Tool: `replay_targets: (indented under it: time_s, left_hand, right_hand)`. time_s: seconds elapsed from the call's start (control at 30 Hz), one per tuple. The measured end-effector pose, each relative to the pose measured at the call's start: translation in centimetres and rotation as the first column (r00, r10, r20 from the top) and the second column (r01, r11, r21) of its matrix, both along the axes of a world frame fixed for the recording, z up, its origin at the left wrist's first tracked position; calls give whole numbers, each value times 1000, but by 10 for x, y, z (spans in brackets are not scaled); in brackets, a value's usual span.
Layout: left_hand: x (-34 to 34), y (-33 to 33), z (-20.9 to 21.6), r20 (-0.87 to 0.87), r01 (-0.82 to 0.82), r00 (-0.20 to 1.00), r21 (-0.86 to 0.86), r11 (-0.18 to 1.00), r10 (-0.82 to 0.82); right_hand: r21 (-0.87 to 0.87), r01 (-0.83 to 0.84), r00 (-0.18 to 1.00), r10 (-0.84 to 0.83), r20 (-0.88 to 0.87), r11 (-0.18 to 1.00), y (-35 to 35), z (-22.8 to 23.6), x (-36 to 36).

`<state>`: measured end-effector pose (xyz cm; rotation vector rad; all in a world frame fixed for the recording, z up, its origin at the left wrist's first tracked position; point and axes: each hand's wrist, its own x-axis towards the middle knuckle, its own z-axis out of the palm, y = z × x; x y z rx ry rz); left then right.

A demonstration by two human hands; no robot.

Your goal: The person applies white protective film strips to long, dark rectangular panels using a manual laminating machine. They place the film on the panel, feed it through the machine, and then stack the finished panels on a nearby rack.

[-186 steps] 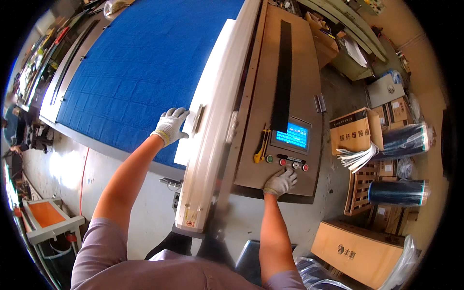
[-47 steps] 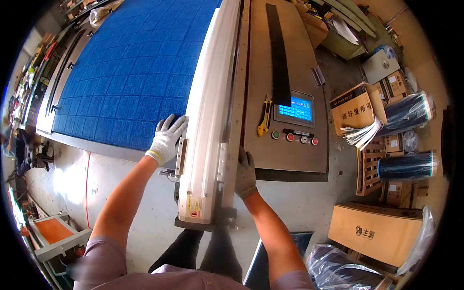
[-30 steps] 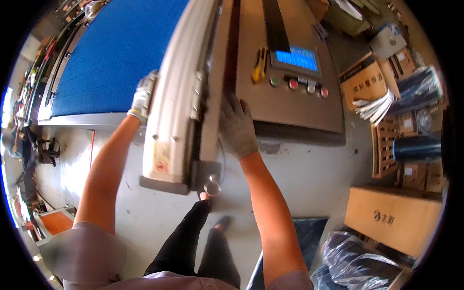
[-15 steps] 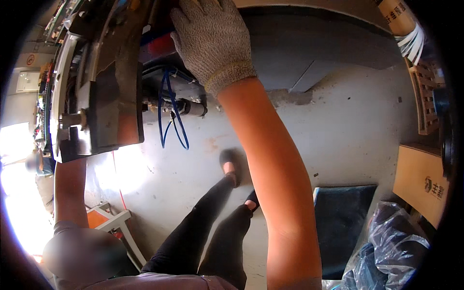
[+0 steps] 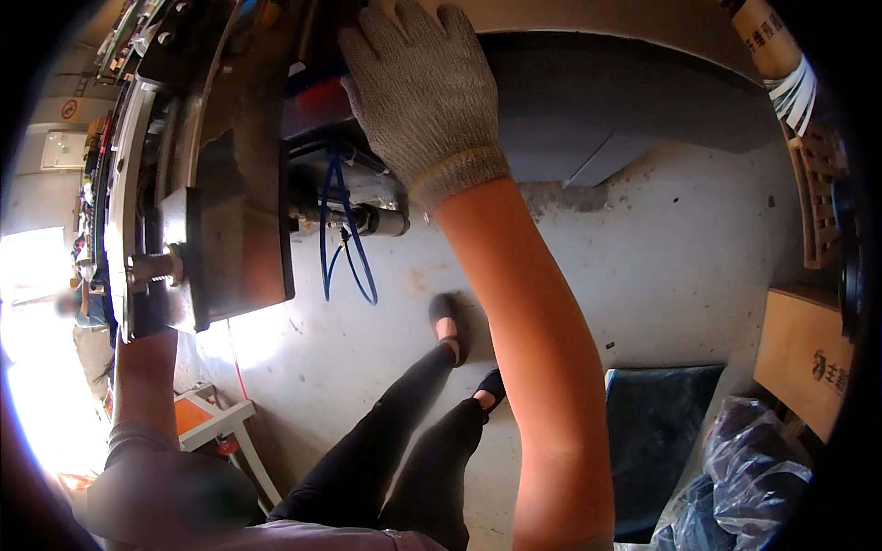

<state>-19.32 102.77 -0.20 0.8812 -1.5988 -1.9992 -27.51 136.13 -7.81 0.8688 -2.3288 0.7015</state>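
My right hand (image 5: 424, 106), in a grey-brown knitted glove, lies near the top of the view with its fingers stretched and spread. It is over the near edge of a tan flat surface (image 5: 588, 28) above a dark machine side panel (image 5: 634, 87); nothing shows in its grasp. At the left, my left forearm (image 5: 145, 381) rises behind a dark metal machine part (image 5: 234, 220), which hides the left hand. Beneath my right hand hang a loop of blue air hose (image 5: 372, 280) and a metal cylinder (image 5: 390, 223).
A bolt with a spring (image 5: 156, 268) sticks out of the machine part. On the right are a wooden pallet (image 5: 813, 197), a cardboard box (image 5: 804, 354), a dark flat panel (image 5: 657, 441) and plastic-wrapped bundles (image 5: 758, 468). A white frame with an orange panel (image 5: 193, 418) stands lower left.
The whole view has shifted, so the machine and my arms appear slightly lower and further right. More of my right hand's spread fingers shows; it stays at the tan surface's edge.
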Motion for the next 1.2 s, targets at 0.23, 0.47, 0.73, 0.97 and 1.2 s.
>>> replay_targets:
  time_s: [0.23, 0.47, 0.73, 0.97, 1.2]
  left_hand:
    - [-7, -10, 2, 4, 1, 1000, 33, 999, -2]
    - [-15, -28, -2, 44, 46, 998, 73, 996, -49]
    - [-33, -36, -26, 385, 574, 803, -706, 415, -455]
    - [-40, -22, 8, 537, 522, 806, -843, -130, -250]
    - [-43, -22, 12, 642, 595, 734, -766, -246, -223]
  right_hand:
    - [75, 82, 994, -76, -74, 994, -24, -1, -8]
    - [146, -147, 984, 130, 120, 978, -35, 25, -18]
    - [292, -147, 962, 69, 263, 945, -46, 50, -18]
    - [309, -292, 909, 161, 385, 905, -43, 39, -25]
    - [254, -296, 869, 150, 471, 921, -46, 47, -21]
